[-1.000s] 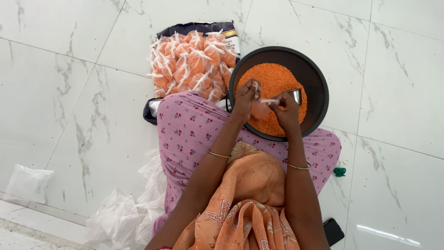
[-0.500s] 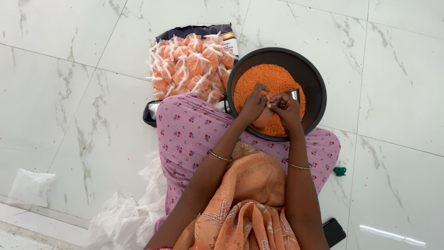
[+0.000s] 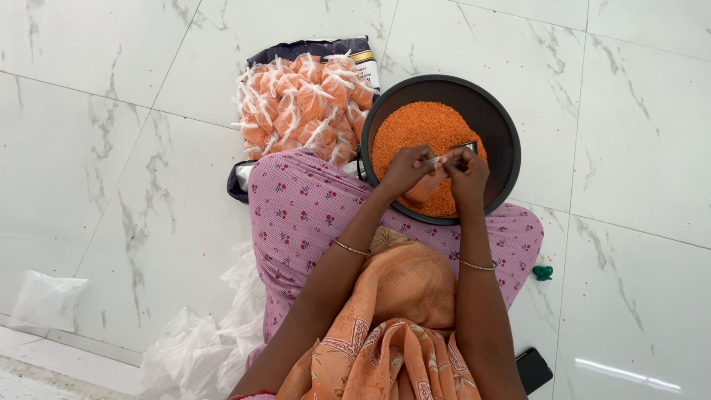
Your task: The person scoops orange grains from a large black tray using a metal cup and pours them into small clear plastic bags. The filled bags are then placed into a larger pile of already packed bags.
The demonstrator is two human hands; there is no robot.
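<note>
- Small clear bag [image 3: 428, 185] with orange lentils inside is in the upper middle of the frame, over the near edge of the round dark pan [image 3: 503, 126].
- Left hand [image 3: 406, 170] is curled, and its fingertips pinch the top of the small bag from the left side.
- Right hand [image 3: 466, 174] is also curled; its fingers pinch the same twisted bag top from the right, very close to the left hand.
- Between both hands the bag neck is stretched; the filled part hangs under them.
- Loose orange lentils [image 3: 422, 130] fill the middle of the pan, and a metal scoop [image 3: 468, 147] lies in them just beside the right hand.
- Upper left of the pan, a pile of filled tied bags [image 3: 304, 104] lies on a dark sack.
- Lower left, empty plastic bags [image 3: 200, 348] lie on the white marble floor [image 3: 89, 163].
</note>
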